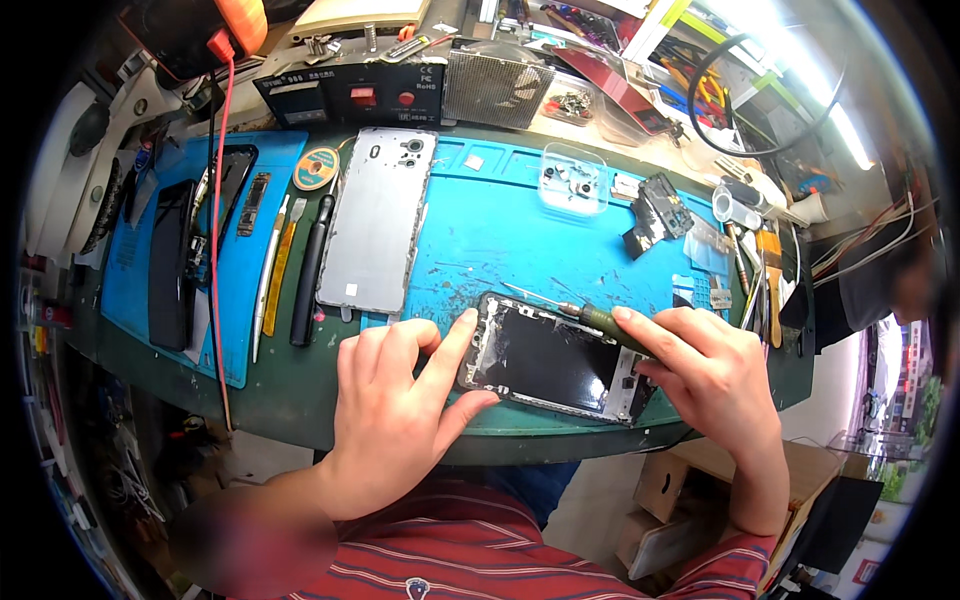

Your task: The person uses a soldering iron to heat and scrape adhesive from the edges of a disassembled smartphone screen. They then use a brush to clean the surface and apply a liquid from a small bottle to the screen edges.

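Observation:
A phone without its back (pixel 550 352) lies on the blue mat near its front edge, its dark inner frame facing up. My left hand (pixel 395 410) holds the phone's left end, index fingertip at the upper left corner and thumb at the near edge. In my right hand (pixel 705 365) is a slim screwdriver (pixel 597 320) with a green handle, gripped between fingers and thumb. Its thin shaft points left, lying nearly level over the phone's far edge. The fingers of my right hand cover the phone's right end.
A silver phone back cover (pixel 375 215) lies left of centre, beside a black rod-shaped tool (pixel 312 270) and a solder spool (pixel 317 168). Behind are a clear parts box (pixel 573 180) and a black phone module (pixel 657 215). A red cable (pixel 222 250) hangs at left; brushes (pixel 768 285) lie right.

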A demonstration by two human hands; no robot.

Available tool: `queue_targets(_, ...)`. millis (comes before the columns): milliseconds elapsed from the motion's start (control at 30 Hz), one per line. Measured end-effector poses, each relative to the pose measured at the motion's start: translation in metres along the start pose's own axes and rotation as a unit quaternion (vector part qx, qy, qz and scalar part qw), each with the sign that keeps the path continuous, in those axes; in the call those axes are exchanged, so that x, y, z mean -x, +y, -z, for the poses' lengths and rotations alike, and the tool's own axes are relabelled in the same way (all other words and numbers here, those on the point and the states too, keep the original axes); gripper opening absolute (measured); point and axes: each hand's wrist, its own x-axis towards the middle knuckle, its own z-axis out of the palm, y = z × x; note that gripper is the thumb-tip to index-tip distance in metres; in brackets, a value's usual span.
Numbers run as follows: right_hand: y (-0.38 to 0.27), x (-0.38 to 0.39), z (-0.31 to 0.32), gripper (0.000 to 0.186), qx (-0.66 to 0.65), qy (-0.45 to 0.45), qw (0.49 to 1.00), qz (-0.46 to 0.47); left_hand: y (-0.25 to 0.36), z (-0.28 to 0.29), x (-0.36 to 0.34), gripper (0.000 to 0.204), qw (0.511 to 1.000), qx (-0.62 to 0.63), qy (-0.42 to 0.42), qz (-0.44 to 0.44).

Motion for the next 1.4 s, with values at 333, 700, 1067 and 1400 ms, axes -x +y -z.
queue_targets(333, 0.004, -0.001, 0.002, 0.054, 0.001, 0.004, 1.0, 0.022, 0.001, 0.002, -0.001, 0.069, 1.0, 0.012, -0.008, 0.011)
queue_targets(700, -0.002, -0.007, 0.0, 0.055, 0.023, 0.002, 0.999, 0.025, 0.001, 0.001, 0.0, 0.068, 1.0, 0.004, 0.0, 0.004)
queue_targets(1067, 0.03, -0.025, -0.003, 0.059, 0.013, 0.007, 0.996, 0.087, 0.001, 0.001, 0.0, 0.067, 1.0, 0.0, 0.001, 0.004)
queue_targets(1400, 0.054, -0.048, -0.005, 0.053, 0.063, 0.048, 0.984, 0.161, 0.001, 0.001, -0.001, 0.069, 1.0, 0.004, -0.001, 0.006)
